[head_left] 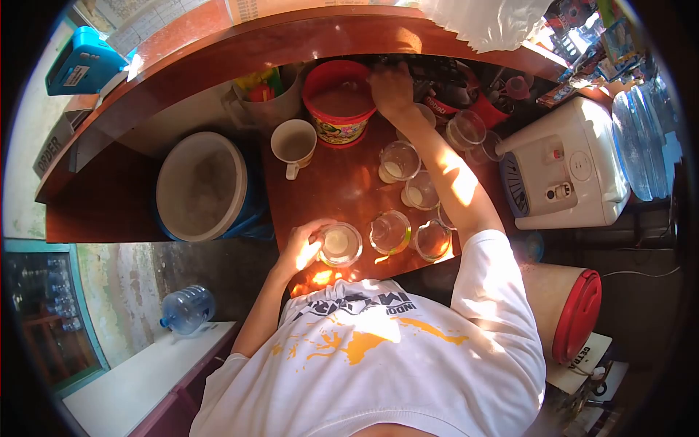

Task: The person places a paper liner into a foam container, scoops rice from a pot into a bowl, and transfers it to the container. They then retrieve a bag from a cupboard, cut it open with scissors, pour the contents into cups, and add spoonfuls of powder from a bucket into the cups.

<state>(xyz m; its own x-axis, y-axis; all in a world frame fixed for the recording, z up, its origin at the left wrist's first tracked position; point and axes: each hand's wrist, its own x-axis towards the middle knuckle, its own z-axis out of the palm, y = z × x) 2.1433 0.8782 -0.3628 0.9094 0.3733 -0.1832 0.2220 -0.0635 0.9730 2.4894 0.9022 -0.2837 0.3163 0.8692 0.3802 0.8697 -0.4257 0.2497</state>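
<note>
My left hand (309, 245) is wrapped round the side of a clear plastic cup (341, 245) with something pale inside, at the table's near edge. Stretched to the back of the table, my right hand (393, 89) is beside the rim of a red bucket (339, 134) holding brownish contents. Its fingers are in shadow near dark items, so I cannot make out what they touch. More clear cups, among them one cup (389, 233) and another cup (433, 239), stand to the right of the held one. Further back are a cup (399, 162) and a cup (420, 191), each with pale contents.
A white mug (293, 143) stands left of the bucket. Further left is a large round pail (201, 186). A water dispenser (564, 171) stands at the right. A wooden shelf (313, 40) curves above the table (331, 191). A red-lidded container (577, 315) is lower right.
</note>
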